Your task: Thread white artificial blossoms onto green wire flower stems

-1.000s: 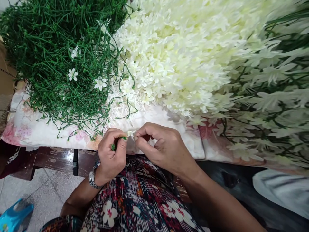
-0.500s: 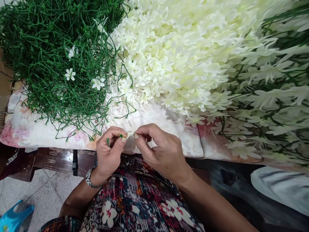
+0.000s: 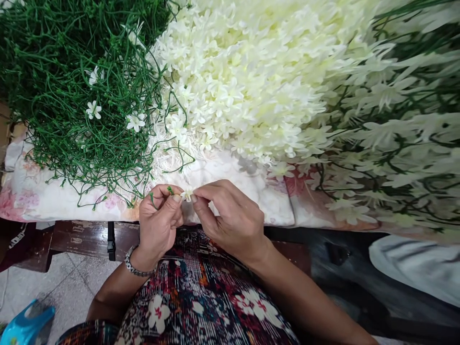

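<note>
My left hand (image 3: 161,213) is closed in a pinch around a green plastic stem (image 3: 170,190), whose forked tips poke out between thumb and fingers. Between my two hands sits a small white artificial flower (image 3: 187,194). Thumb and forefinger of my right hand (image 3: 228,213) pinch this flower from its right side. Whether the stem passes through the flower is too small to make out. Just beyond the hands, a heap of green plastic stems (image 3: 82,86) lies at the left, and a large heap of white flower heads (image 3: 247,81) fills the middle.
Stems with white flowers on them (image 3: 406,129) are piled at the right. A flower-patterned cloth (image 3: 244,206) covers the work surface. Below its edge are a dark wooden bar (image 3: 86,237) and a black strap buckle (image 3: 111,244). A blue plastic object (image 3: 28,323) stands on the floor.
The white flower between my fingertips now shows its petals more plainly. Both hands have shifted slightly left in view, along with the whole scene.
</note>
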Demonstrator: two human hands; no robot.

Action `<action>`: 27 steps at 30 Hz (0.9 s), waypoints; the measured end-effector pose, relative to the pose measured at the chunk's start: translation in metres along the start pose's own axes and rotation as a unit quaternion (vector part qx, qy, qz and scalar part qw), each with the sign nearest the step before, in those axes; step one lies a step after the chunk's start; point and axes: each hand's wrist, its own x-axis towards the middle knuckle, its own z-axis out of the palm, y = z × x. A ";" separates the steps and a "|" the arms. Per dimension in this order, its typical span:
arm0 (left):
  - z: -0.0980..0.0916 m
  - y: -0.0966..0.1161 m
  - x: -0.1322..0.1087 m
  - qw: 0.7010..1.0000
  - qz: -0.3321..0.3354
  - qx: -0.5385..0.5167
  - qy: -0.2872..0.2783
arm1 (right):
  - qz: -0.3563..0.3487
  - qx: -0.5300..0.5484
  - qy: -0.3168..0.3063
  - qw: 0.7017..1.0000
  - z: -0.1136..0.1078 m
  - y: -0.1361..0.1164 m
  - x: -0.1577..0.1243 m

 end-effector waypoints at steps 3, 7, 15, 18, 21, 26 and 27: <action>0.002 0.000 -0.001 1.000 0.004 0.007 0.001 | -0.015 -0.028 0.023 0.999 0.001 0.001 -0.002; 0.003 -0.003 -0.001 1.000 0.010 0.014 0.004 | -0.023 -0.071 0.032 0.997 0.003 0.002 -0.005; -0.007 -0.015 0.000 0.986 0.115 0.108 -0.051 | 0.011 0.007 0.017 1.000 0.004 0.001 -0.006; -0.012 -0.016 -0.001 0.969 0.162 0.171 -0.073 | 0.055 0.094 0.008 0.994 0.003 0.001 -0.005; -0.013 -0.014 -0.003 0.962 0.194 0.180 -0.071 | 0.079 0.143 -0.003 0.987 0.001 0.003 -0.006; -0.015 -0.013 -0.003 0.974 0.158 0.153 -0.061 | 0.089 0.177 -0.026 0.980 -0.003 0.006 -0.009; -0.016 -0.013 -0.003 0.975 0.147 0.154 -0.062 | 0.086 0.183 -0.028 0.979 -0.003 0.007 -0.009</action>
